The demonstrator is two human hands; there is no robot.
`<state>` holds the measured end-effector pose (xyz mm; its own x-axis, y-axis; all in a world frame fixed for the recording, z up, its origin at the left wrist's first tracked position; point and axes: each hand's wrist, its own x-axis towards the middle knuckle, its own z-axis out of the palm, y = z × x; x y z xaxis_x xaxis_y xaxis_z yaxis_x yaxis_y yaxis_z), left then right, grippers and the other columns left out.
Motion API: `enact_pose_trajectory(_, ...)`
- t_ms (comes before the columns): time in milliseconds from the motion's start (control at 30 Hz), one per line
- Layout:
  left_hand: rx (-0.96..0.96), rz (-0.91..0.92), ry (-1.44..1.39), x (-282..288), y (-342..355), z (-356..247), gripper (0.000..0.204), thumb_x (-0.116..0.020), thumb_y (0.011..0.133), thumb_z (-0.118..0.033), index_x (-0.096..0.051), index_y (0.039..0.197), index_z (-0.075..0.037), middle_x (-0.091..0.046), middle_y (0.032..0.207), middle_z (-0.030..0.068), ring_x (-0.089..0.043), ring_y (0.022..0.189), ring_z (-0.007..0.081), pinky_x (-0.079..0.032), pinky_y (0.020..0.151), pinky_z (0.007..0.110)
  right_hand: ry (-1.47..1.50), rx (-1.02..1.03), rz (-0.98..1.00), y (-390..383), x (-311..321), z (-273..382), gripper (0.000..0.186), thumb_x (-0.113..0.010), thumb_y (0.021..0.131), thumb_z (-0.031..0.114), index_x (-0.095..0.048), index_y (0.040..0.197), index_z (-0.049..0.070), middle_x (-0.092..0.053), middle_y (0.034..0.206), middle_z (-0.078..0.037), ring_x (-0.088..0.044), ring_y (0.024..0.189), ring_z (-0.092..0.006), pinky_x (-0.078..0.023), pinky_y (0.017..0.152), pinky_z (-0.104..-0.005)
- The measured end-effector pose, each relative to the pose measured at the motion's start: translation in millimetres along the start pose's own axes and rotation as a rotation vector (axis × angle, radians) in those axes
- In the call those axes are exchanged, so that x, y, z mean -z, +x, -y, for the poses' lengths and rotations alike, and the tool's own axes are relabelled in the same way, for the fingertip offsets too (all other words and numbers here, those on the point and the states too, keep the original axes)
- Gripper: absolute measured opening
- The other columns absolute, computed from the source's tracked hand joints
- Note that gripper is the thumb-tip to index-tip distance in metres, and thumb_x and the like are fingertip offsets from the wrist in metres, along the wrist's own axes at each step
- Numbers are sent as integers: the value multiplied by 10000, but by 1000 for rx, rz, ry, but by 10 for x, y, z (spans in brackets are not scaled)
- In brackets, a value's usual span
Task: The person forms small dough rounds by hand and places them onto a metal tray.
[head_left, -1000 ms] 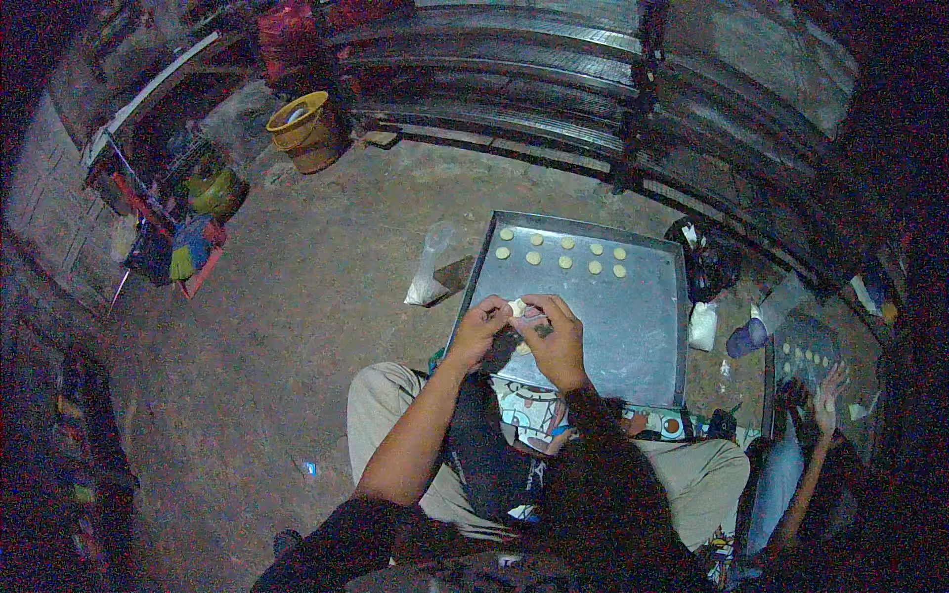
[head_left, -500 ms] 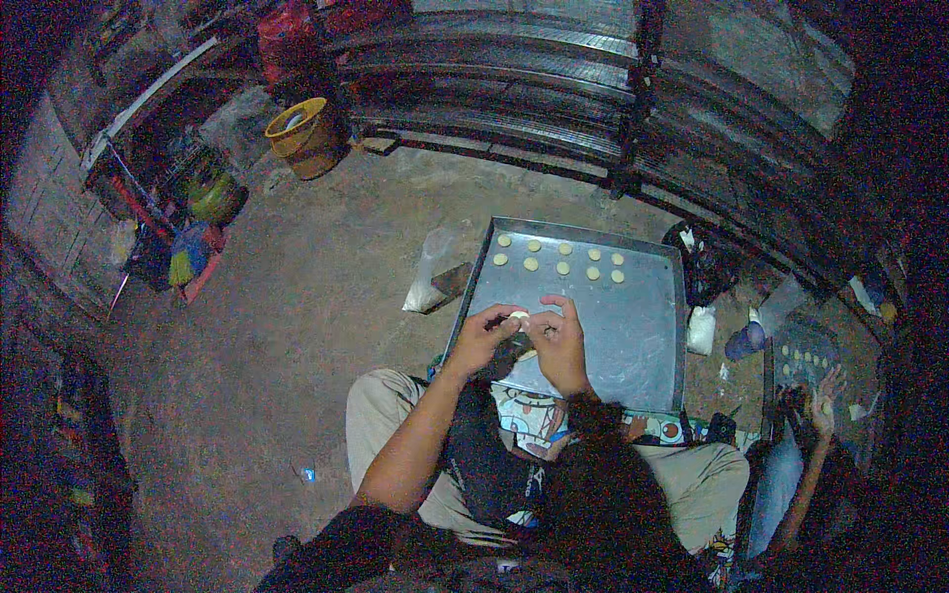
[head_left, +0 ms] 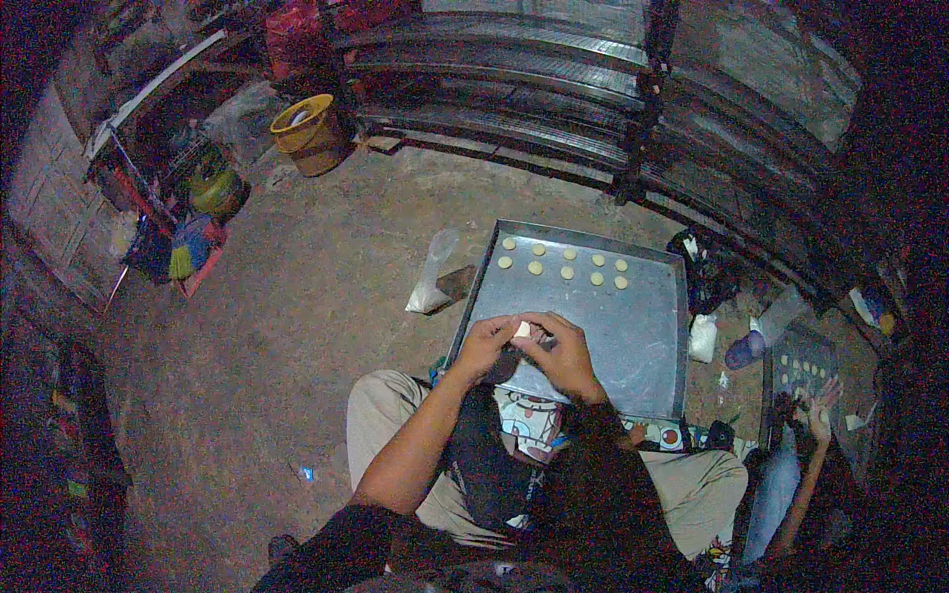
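Note:
My left hand [head_left: 482, 348] and my right hand [head_left: 564, 358] meet over the near left part of a large metal tray [head_left: 633, 341]. Both are closed, with thumbs and fingertips pinching a small pale piece of dough [head_left: 523, 330] between them. Its lower side is hidden by my fingers. Along the far side of the tray lie several flat, pale dough rounds [head_left: 567, 273] in two rows. Below my hands, a dark round shape [head_left: 504, 370] shows partly, too dim to make out.
A clear bag of white powder [head_left: 427, 295] lies left of the tray, with white packets [head_left: 703, 336] on its right. Another person's hand [head_left: 819, 415] works over a second tray [head_left: 813, 346] at far right. A yellow bucket [head_left: 314, 148] stands by dark metal racks [head_left: 494, 89].
My right hand's raised fingers have curled down around the dough, and the piece now looks tilted between both hands. The dough rounds on the tray stay where they were.

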<state>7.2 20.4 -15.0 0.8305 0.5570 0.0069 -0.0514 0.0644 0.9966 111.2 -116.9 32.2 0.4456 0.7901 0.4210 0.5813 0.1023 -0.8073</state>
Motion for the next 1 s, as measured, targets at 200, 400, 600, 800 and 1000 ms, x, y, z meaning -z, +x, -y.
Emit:
enact_pose_trajectory(200, 158, 125, -68, 13, 19, -17, 344, -555, 1007, -328, -641, 1164, -34, -687, 1005, 49, -630, 892, 126, -493, 813, 271, -257, 121, 3, -21, 43, -106, 360, -785, 795, 220, -652, 1077, 40, -613, 880, -117, -621, 750, -281, -509, 689, -363)
enact_pose_trajectory(400, 133, 156, -224, 43, 30, -10, 350, -602, 985, -220, -545, 1292, -61, -696, 1040, 86, -649, 939, 149, -539, 804, 284, -245, 43, -47, -23, 85, -66, 345, -791, 787, 210, -651, 1057, 48, -605, 885, -119, -625, 763, -284, -509, 688, -371)
enact_pose_trajectory(600, 53, 168, -160, 2, 27, -15, 334, -633, 952, -120, -557, 1269, -47, -703, 1016, 72, -649, 922, 135, -524, 805, 274, -295, 36, 39, -21, 91, -296, 341, -805, 766, 176, -652, 1041, 43, -630, 885, -102, -631, 768, -241, -514, 690, -346)
enact_pose_trajectory(800, -146, 113, -12, 56, 98, 163, 248, -642, 940, -108, -613, 1178, -44, -684, 994, 52, -624, 919, 110, -500, 824, 267, -40, -171, 99, -3, 246, -43, 355, -780, 773, 184, -660, 1068, 28, -668, 897, -119, -644, 790, -237, -510, 726, -349)
enact_pose_trajectory(1000, -10, 99, 187, 3, 21, -15, 222, -648, 944, -150, -647, 1127, -25, -680, 1021, 44, -605, 962, 120, -486, 869, 287, -304, 10, 68, -35, 166, -176, 262, -732, 800, 218, -678, 991, 47, -665, 893, -134, -656, 807, -299, -516, 717, -375)
